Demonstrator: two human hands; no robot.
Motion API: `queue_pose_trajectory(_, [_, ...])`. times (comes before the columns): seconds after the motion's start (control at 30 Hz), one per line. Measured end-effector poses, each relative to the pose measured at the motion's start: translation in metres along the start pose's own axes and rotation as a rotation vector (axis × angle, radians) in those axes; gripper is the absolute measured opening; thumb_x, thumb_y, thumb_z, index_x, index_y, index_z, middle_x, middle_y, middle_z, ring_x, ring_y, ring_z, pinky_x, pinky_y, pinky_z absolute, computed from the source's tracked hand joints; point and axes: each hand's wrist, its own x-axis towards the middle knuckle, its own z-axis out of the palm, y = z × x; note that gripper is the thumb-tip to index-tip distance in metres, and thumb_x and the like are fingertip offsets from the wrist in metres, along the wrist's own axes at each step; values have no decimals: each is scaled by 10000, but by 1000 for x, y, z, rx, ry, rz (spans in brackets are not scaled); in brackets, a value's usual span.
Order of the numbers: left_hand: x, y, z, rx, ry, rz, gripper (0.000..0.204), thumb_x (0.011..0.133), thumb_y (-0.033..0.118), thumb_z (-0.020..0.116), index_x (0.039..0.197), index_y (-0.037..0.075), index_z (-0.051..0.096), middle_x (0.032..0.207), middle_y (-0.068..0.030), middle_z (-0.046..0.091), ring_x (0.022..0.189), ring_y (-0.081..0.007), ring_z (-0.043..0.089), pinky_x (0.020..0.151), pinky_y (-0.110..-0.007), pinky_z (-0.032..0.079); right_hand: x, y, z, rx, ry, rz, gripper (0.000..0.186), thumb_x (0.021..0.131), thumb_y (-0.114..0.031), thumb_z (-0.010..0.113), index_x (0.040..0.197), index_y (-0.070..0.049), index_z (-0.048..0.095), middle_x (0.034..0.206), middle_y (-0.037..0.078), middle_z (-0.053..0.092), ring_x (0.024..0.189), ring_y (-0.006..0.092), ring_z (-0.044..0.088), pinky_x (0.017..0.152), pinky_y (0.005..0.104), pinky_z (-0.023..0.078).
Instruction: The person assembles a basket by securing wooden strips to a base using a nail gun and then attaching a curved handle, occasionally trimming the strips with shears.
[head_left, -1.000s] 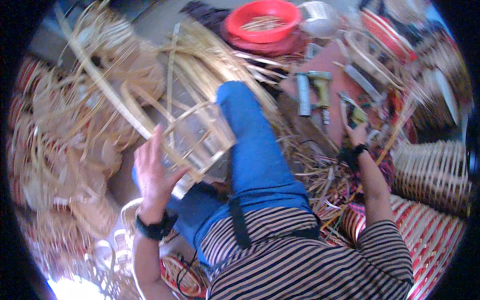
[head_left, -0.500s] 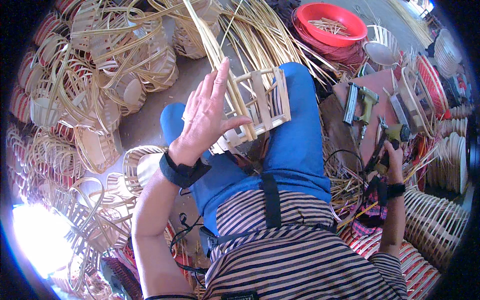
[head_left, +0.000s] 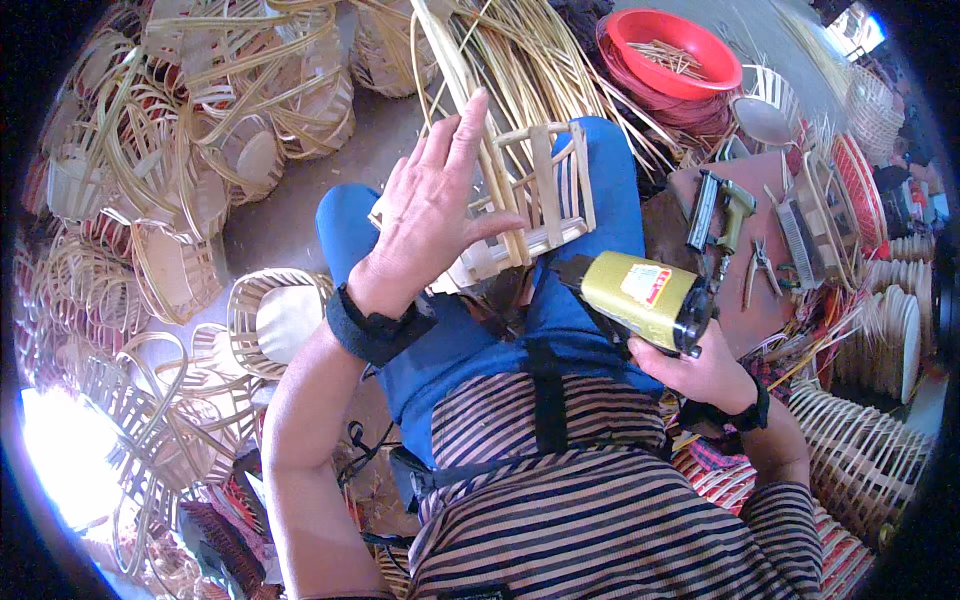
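In your lap, against your right knee, lies the basket [head_left: 543, 185], tipped on its side, up and to the left of your right hand [head_left: 700, 372]. That hand is closed round the nail gun [head_left: 625, 290], whose long body slants up and left so that its black nose points toward the basket's lower edge. Nose and edge are near each other; you cannot tell from here whether they touch. Your left hand [head_left: 425, 210] is the nearer one, at the basket's left side, its fingers straight and thumb spread wide, the thumb lying across the strip [head_left: 443, 45] that runs up and away along that side. How firmly it presses is hard to tell.

The basket is pale, flat slats set apart in an open frame; the strip is long, smooth and slightly bowed. Your nail gun has a rounded, glossy yellow-green body with black ends. Beyond your knees fans a sheaf of thin, straight canes [head_left: 540, 60], beside a smooth red basin [head_left: 617, 45] of short sticks. To your right, a flat reddish board [head_left: 750, 325] bears a second gun [head_left: 738, 212] and slim pliers [head_left: 763, 262]. Looped-handled baskets [head_left: 175, 270] crowd your left.
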Motion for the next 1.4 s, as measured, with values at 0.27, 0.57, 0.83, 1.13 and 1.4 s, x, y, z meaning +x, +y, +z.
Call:
queue_pose_trajectory(0.27, [1, 5, 2, -18, 25, 10, 879, 512, 314, 703, 1248, 131, 259, 1016, -125, 425, 901, -284, 459, 753, -363, 378, 13, 11, 16, -79, 69, -271, 251, 638, -68, 570, 873, 16, 540, 811, 133, 575, 737, 259, 555, 695, 318, 424])
queue_pose_trajectory(0.57, [2, 5, 2, -5, 26, 10, 867, 514, 302, 706, 1238, 116, 269, 1016, -132, 429, 886, -292, 471, 753, -359, 386, 17, 10, 18, -76, 81, -325, 231, 643, -55, 564, 859, 23, 543, 792, 142, 580, 716, 260, 569, 661, 310, 439])
queue_pose_trajectory(0.83, [-2, 3, 2, 34, 46, 17, 915, 483, 342, 703, 1251, 132, 252, 1013, -142, 438, 916, -309, 455, 774, -362, 388, 19, 12, 28, -91, 72, -280, 231, 630, -53, 576, 849, 17, 547, 799, 143, 579, 717, 265, 568, 660, 306, 440])
queue_pose_trajectory(1.13, [5, -7, -12, -240, 30, -84, 808, 601, 246, 680, 1257, 96, 232, 923, -112, 482, 855, -232, 491, 741, -326, 414, 6, -15, -10, 294, 105, -72, 371, 697, 15, 502, 1060, 5, 424, 930, 94, 561, 755, 125, 533, 641, 235, 420])
queue_pose_trajectory(1.4, [44, -55, -36, -1149, -217, -548, 397, 866, 319, 339, 1044, -8, 476, 766, 2, 498, 505, -12, 274, 415, -144, 235, -2, -18, -51, 204, 290, -68, 328, 715, 18, 475, 1042, 1, 449, 882, 50, 578, 519, 48, 465, 442, 183, 397])
